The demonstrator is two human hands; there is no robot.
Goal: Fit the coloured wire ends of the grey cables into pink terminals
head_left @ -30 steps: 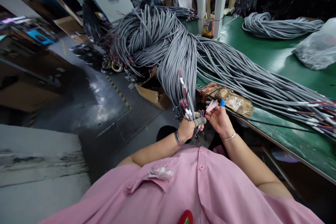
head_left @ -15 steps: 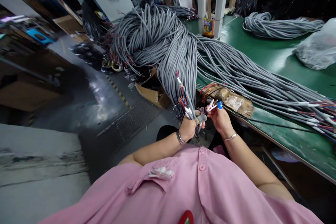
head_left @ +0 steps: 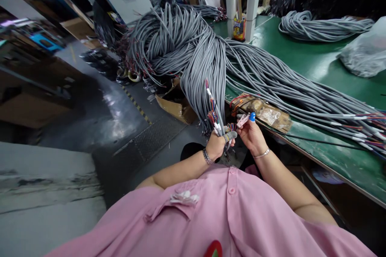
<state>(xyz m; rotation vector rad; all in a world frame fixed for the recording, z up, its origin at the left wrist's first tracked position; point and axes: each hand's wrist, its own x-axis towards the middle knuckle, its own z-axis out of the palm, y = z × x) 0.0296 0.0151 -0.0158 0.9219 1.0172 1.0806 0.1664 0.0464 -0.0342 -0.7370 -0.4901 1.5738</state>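
Gripping multicore cables (head_left: 218, 129) in our left hand (head_left: 216, 146), prob for steadiness; our right hand (head_left: 252, 137) pinches a pink clip-like tool (head_left: 242, 121), two o'clock.

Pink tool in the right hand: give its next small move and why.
Probably bring the pink tool slightly left to the fanned wire ends: the right hand holds it just beside them, while the left hand grips grey cables.
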